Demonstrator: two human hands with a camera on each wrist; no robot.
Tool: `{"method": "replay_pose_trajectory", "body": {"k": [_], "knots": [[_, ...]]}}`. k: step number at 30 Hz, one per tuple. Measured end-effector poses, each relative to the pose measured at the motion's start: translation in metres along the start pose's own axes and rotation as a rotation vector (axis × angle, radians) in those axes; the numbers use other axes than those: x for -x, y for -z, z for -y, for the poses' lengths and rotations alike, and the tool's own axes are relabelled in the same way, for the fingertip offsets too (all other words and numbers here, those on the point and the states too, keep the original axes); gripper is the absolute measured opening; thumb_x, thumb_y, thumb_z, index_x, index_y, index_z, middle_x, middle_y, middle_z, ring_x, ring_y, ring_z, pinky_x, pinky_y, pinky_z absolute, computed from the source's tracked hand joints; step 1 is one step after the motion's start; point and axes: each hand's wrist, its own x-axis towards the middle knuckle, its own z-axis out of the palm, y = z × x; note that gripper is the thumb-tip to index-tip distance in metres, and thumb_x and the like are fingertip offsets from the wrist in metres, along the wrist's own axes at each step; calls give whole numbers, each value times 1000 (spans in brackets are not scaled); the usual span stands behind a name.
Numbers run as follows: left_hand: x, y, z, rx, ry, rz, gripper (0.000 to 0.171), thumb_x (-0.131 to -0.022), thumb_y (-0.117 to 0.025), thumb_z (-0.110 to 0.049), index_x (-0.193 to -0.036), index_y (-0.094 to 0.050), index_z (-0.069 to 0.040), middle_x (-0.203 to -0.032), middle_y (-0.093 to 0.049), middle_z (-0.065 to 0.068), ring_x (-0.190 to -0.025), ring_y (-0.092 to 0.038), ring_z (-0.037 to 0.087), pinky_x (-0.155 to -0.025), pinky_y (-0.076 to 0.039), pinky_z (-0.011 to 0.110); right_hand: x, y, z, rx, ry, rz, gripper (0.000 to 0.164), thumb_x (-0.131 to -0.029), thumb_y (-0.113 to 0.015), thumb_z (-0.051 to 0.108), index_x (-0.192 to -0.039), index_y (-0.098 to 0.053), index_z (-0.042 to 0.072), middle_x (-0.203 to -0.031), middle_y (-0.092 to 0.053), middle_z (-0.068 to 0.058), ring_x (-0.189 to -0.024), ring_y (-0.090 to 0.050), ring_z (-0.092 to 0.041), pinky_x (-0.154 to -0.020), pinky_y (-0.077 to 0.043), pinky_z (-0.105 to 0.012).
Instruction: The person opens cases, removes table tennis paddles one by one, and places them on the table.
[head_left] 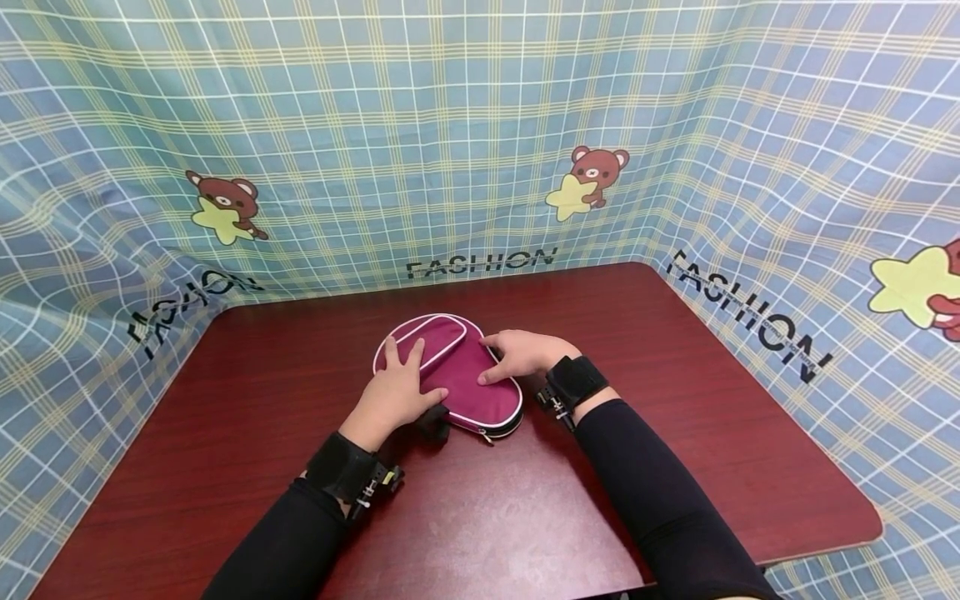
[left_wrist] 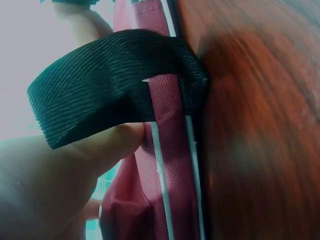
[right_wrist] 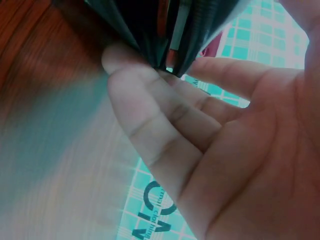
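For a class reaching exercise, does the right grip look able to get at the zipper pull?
Probably yes: the zipper pull hangs uncovered at the near edge of the case, and nothing visible blocks the right grip, though it may need to release the case first.

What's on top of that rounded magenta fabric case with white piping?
A white-edged magenta pocket, the left hand and, at the edge, the right hand. What they cover of the case can't be seen.
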Motion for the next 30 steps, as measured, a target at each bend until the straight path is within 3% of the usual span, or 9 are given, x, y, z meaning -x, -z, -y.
{"method": "replay_pose_trajectory", "body": {"k": [7, 14, 20, 24, 27, 30], "knots": [[-11, -3, 15, 37, -115, -4, 95, -77, -63, -59, -150, -16, -22, -154, 2, 24, -104, -59, 39, -90, -47, 51, 7, 2, 6, 4, -71, 4, 80, -71, -72, 55, -133, -49, 10, -120, -59, -1, -110, -54, -13, -95, -42, -31], [-17, -5, 24, 47, -174, -17, 92, -77, -64, -60, -150, -19, -25, -155, 2, 21, -116, -52, 43, -95, -43, 53, 11, 6, 11, 35, -90, -3, 70, -76, -68, 54, -129, -52, 10, -115, -59, -3, -102, -54, -13, -91, -43, -33], [-14, -5, 19, 16, -183, -25, 88, -81, -61, -57, -150, -18, -24, -155, -1, 17, -120, -46, 48, -94, -42, 55, 7, 6, 4, 49, -59, -32, 71, -79, -66, 52, -133, -49, 9, -122, -55, -7, -109, -51, -17, -96, -41, -34], [-8, -3, 9, -5, -164, -23, 79, -84, -58, -56, -148, -25, -25, -156, -3, 16, -118, -49, 46, -91, -44, 56, 4, 4, -1, 47, -58, -51, 67, -85, -61, 49, -137, -46, 11, -131, -48, -11, -118, -47, -19, -101, -38, -36], [-3, -2, -1, 9, -138, -6, 76, -84, -52, -62, -147, -29, -24, -155, -5, 18, -116, -51, 45, -90, -44, 56, 1, 1, -4, 47, -53, -63, 64, -88, -58, 46, -139, -44, 12, -136, -45, -13, -123, -45, -21, -104, -36, -37], [1, -4, -9, 22, -101, 18, 85, -81, -46, -72, -148, -28, -23, -156, -3, 19, -120, -46, 47, -90, -44, 57, -1, -1, -6, 54, -48, -74, 63, -88, -57, 46, -140, -43, 13, -136, -45, -12, -124, -45, -21, -104, -35, -38]]}}
